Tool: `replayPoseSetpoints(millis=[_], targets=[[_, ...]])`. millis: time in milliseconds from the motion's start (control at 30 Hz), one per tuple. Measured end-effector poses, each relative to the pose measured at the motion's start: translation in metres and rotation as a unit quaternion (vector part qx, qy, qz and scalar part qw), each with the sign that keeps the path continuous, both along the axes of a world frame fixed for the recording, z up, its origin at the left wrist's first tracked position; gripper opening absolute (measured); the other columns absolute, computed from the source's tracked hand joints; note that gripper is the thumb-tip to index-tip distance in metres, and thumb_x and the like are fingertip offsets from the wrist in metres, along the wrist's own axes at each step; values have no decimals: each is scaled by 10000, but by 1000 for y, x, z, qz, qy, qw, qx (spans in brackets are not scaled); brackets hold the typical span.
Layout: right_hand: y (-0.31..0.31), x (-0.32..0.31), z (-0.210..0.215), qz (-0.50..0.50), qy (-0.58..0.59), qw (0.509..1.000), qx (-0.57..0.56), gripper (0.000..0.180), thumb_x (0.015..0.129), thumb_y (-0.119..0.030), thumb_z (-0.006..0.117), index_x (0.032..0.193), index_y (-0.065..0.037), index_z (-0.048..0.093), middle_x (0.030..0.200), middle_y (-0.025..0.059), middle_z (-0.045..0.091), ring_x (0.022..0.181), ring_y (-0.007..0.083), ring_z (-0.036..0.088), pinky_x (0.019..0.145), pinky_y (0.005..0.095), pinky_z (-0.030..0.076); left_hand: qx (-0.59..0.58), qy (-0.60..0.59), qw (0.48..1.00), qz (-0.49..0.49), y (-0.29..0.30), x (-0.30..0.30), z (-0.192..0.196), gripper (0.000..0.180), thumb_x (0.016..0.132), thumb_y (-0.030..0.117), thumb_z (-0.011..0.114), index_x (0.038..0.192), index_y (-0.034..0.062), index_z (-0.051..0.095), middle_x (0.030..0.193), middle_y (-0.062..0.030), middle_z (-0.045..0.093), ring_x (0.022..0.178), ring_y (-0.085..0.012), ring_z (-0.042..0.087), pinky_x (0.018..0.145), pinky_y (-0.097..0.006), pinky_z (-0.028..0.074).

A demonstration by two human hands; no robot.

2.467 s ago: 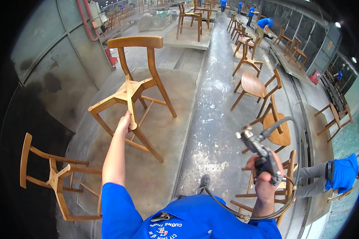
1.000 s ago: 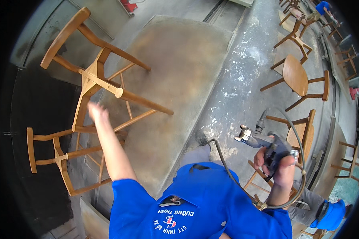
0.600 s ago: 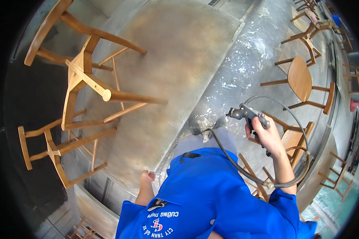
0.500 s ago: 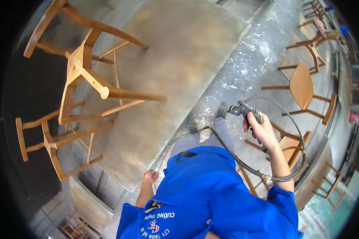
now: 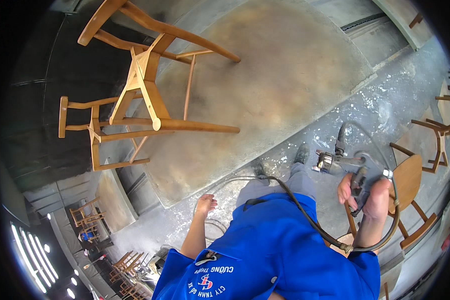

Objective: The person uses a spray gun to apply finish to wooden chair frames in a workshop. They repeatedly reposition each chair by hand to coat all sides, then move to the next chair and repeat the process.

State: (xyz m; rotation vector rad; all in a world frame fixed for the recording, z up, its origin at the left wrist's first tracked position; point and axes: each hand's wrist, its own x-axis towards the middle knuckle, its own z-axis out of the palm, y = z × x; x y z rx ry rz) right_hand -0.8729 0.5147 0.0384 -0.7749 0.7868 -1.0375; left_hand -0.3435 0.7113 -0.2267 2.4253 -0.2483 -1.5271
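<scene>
My right hand (image 5: 374, 200) is wrapped round the handle of a metal spray gun (image 5: 354, 167), held out at my right, its nozzle end pointing left. Motion smears the gun a little. A dark hose (image 5: 305, 212) loops round my right forearm and crosses in front of my blue shirt toward the left. Low at my left side, my left hand (image 5: 206, 204) is empty, its fingers loosely bent and apart. Both hands are away from the brown wooden chair frame (image 5: 152, 90) that stands on a stained board (image 5: 285, 75) ahead of me.
Behind the nearer chair frame stands a second wooden chair frame (image 5: 96, 132), by a dark wall (image 5: 30, 115). A chair with a rounded wooden panel (image 5: 407, 175) is close to my right arm. More chairs (image 5: 130, 265) sit at the lower left. The grey floor (image 5: 365, 110) is speckled white.
My view has turned, so the chair frames and board sit further right and more of the room shows at lower left. The gun has turned in my right hand. My left hand stays low and empty.
</scene>
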Motion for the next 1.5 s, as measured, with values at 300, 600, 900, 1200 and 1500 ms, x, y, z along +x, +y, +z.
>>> replayPoseSetpoints(millis=[300,600,900,1200,1500], targets=[[-107,-3,-1,124,199,972,-26,656,940,-668,499,869,-25,608,676,69,637,461,59,451,410,215,355,56,-3,996,76,46,-60,7,305,998,307,521,1168,65,594,955,-103,700,799,-194,699,648,-328,535],[-129,-7,-80,126,321,934,95,524,994,-544,506,778,-73,585,642,11,597,472,62,445,417,228,334,48,17,992,116,58,-72,-7,291,979,279,554,1185,80,604,929,-94,698,783,-205,689,711,-372,550],[-129,-16,-74,108,368,921,74,461,985,-473,549,847,-40,628,656,17,604,507,53,469,456,229,366,25,5,989,148,61,-81,-3,289,988,292,545,1173,78,605,877,-90,697,697,-175,673,604,-326,530],[-105,-13,23,51,184,966,-173,936,799,-778,542,1201,65,587,734,113,651,552,104,566,436,215,396,-13,-5,984,178,32,-78,-13,256,955,238,553,1131,59,603,843,-103,684,676,-205,666,592,-350,532],[-65,2,49,-9,238,929,-284,846,847,-680,614,1299,35,569,714,97,657,507,69,508,471,212,393,-159,143,906,366,-43,7,-22,365,1005,307,463,1273,63,506,1128,-145,639,1043,-306,630,907,-470,516]])
